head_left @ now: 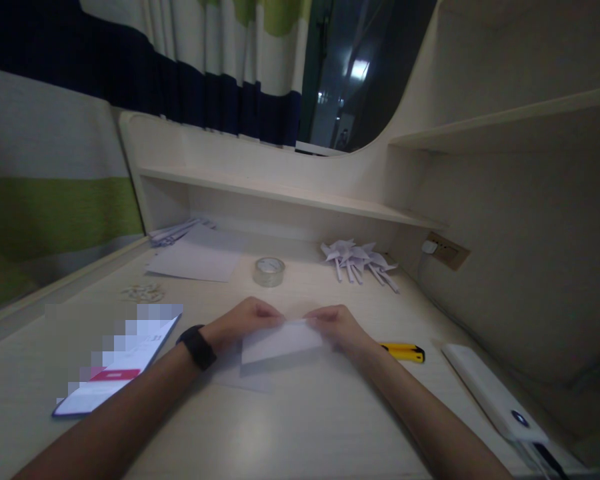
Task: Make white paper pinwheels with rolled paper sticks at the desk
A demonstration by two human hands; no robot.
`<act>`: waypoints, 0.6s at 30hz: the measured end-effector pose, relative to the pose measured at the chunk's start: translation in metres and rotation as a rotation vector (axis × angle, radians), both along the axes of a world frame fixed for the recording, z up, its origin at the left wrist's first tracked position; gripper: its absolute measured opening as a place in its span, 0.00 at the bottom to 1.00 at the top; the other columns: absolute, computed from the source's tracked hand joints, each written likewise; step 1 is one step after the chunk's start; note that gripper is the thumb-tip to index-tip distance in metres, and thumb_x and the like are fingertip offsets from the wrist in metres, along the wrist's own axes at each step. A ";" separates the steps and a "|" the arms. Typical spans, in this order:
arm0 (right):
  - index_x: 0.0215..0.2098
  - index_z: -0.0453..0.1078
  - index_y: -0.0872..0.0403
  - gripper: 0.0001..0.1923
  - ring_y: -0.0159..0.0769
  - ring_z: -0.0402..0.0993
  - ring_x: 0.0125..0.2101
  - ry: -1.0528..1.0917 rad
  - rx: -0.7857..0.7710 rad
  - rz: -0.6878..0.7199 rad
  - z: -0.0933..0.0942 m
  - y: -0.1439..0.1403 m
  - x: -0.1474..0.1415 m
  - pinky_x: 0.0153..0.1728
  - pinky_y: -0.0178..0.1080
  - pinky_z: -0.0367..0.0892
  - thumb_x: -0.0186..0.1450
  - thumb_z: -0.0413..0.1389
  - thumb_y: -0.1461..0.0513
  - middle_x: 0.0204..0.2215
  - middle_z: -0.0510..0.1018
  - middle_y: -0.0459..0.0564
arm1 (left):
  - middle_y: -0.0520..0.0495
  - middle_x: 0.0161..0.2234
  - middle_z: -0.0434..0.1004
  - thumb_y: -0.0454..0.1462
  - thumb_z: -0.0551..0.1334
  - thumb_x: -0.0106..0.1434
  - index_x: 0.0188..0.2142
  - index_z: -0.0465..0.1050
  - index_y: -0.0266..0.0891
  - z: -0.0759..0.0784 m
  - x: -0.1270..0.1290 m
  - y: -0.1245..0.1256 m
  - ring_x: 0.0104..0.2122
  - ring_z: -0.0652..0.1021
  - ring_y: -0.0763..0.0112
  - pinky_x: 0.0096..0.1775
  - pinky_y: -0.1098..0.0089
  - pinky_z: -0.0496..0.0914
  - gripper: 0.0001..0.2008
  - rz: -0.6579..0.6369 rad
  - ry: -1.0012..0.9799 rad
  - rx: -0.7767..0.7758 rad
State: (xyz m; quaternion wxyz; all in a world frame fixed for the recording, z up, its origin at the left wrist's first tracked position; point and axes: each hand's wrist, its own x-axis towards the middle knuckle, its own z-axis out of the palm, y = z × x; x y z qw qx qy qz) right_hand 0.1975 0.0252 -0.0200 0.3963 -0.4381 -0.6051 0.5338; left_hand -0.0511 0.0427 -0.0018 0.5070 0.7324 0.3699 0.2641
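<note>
A white sheet of paper (280, 343) is held over the middle of the desk, its far edge pinched from both sides. My left hand (245, 321), with a black band on the wrist, grips the far left part between thumb and fingers. Opposite it, my right hand (339, 323) pinches the far right part. The fingertips are close together, and the far edge looks slightly folded or rolled, though the detail is blurred. Another pale sheet (245, 380) lies flat on the desk under the held one, partly covered.
A clear tape roll (269, 272) stands beyond my hands. Paper pinwheels (355, 257) lie at back right, paper sheets (200, 253) at back left. A yellow cutter (405, 352) is by my right forearm. A lit tablet (125, 373), small pale bits (143, 292) and a white power strip (495, 390) flank the desk.
</note>
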 end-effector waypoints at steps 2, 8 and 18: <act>0.35 0.78 0.59 0.18 0.27 0.67 0.21 0.013 -0.013 -0.008 -0.001 0.000 -0.001 0.23 0.31 0.60 0.51 0.66 0.54 0.23 0.77 0.48 | 0.43 0.27 0.80 0.47 0.64 0.56 0.34 0.80 0.32 0.002 0.001 -0.001 0.26 0.74 0.67 0.28 0.70 0.64 0.18 0.014 0.001 -0.012; 0.36 0.78 0.58 0.18 0.27 0.67 0.21 0.029 -0.047 -0.018 0.000 0.000 -0.003 0.22 0.31 0.60 0.51 0.66 0.54 0.23 0.77 0.48 | 0.43 0.29 0.80 0.46 0.67 0.53 0.34 0.80 0.33 0.002 0.003 -0.002 0.28 0.75 0.65 0.31 0.68 0.65 0.17 0.039 -0.042 -0.057; 0.35 0.78 0.57 0.18 0.29 0.69 0.22 0.080 -0.023 -0.095 -0.005 0.001 -0.005 0.23 0.33 0.62 0.50 0.67 0.54 0.24 0.78 0.49 | 0.41 0.30 0.81 0.44 0.67 0.53 0.35 0.80 0.32 0.005 0.004 -0.005 0.28 0.76 0.63 0.32 0.66 0.66 0.16 0.131 -0.105 -0.052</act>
